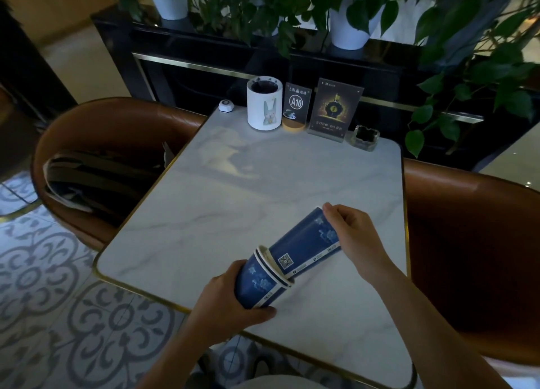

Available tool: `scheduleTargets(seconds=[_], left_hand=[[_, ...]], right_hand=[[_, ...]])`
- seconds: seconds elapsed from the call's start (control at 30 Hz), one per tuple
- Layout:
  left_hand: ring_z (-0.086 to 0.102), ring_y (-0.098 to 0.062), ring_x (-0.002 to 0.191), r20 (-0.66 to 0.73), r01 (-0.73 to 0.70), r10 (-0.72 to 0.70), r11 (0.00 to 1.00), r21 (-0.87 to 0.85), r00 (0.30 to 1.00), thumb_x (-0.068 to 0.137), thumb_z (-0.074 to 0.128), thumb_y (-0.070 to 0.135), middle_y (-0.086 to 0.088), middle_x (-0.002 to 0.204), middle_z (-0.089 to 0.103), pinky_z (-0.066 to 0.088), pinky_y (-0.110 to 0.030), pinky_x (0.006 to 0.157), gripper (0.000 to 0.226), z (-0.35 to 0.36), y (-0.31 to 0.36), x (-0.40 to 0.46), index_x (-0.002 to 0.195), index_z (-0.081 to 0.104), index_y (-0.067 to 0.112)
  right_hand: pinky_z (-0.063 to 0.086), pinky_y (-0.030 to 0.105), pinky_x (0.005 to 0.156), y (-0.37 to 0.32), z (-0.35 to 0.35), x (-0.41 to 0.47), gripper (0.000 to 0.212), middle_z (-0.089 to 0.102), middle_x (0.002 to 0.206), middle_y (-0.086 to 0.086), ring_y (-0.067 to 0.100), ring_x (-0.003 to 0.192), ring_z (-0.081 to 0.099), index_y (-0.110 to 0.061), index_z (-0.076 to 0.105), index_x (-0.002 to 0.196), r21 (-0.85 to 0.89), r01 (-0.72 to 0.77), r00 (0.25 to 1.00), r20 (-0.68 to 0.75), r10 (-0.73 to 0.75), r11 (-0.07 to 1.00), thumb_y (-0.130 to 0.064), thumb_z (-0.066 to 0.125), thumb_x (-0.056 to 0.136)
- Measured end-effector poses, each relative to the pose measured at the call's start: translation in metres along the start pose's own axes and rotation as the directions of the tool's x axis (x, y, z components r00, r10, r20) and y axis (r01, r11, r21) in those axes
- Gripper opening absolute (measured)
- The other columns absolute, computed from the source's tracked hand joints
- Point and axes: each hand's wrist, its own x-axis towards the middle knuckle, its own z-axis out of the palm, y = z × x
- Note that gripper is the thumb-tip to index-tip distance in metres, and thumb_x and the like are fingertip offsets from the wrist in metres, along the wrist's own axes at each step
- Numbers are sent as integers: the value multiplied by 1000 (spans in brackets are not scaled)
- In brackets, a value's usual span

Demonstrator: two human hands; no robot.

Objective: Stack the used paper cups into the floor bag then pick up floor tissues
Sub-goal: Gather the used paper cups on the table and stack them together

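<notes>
Over the near part of the white marble table [233,213], I hold blue paper cups lying on their sides. My left hand [230,301] grips a nested pair of cups [257,283], their white rims facing right. My right hand [353,236] holds the base end of another blue cup [304,242], whose open end sits partly inside the nested pair. No floor bag or tissues show in this view.
At the table's far edge stand a white rabbit-print holder [264,105], an A10 sign [296,108], a dark menu stand [334,110], a glass ashtray [363,137] and a call button [226,106]. Brown chairs [96,125] flank the table; the left one holds a bag. Patterned tiles [58,301] cover the floor.
</notes>
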Motion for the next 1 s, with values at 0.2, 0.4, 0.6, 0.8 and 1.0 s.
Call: scheduleTargets(seconds=[0.2, 0.4, 0.6, 0.8, 1.0], left_hand=[[66, -3, 83, -17, -4, 4, 1000, 16, 1000, 47, 83, 63, 18, 98, 66, 58, -25, 75, 87, -2, 6, -3, 120, 40, 47], [66, -1, 83, -25, -22, 22, 999, 29, 999, 46, 83, 63, 19, 97, 66, 57, -21, 73, 86, -2, 11, -5, 119, 41, 48], [65, 2, 84, 19, -40, 40, 999, 27, 999, 49, 83, 63, 25, 97, 61, 57, -18, 75, 86, -4, 13, -7, 120, 37, 48], [64, 2, 83, 27, -34, 32, 998, 54, 999, 49, 83, 64, 25, 95, 60, 56, -17, 74, 88, -2, 14, -12, 122, 38, 47], [63, 0, 94, 92, -82, 64, 973, 215, 994, 50, 75, 71, 21, 110, 64, 55, -21, 84, 88, 7, 17, -20, 125, 37, 46]], right_hand=[[30, 21, 50, -7, 15, -20, 44, 39, 53, 2, 10, 52, 38, -4, 45, 61, -32, 140, 989, 60, -138, 990, -29, 55, 96], [32, 26, 48, -7, 30, -38, 49, 41, 53, 1, 11, 50, 41, -6, 43, 61, 15, 192, 973, 125, -192, 981, -41, 56, 93], [48, 14, 61, -2, 28, -39, 31, 69, 63, 4, 9, 61, 65, -12, 68, 73, -39, 162, 987, 25, -161, 986, -31, 56, 94], [50, 26, 89, 7, 34, -38, 28, 69, 108, -15, 3, 103, 62, -29, 67, 107, -66, 133, 991, 38, -131, 989, -44, 49, 92], [32, 29, 112, 30, 70, -74, 73, 34, 149, -16, 0, 134, 33, -36, 27, 145, -244, 120, 905, 426, -4, 962, -65, 46, 81]])
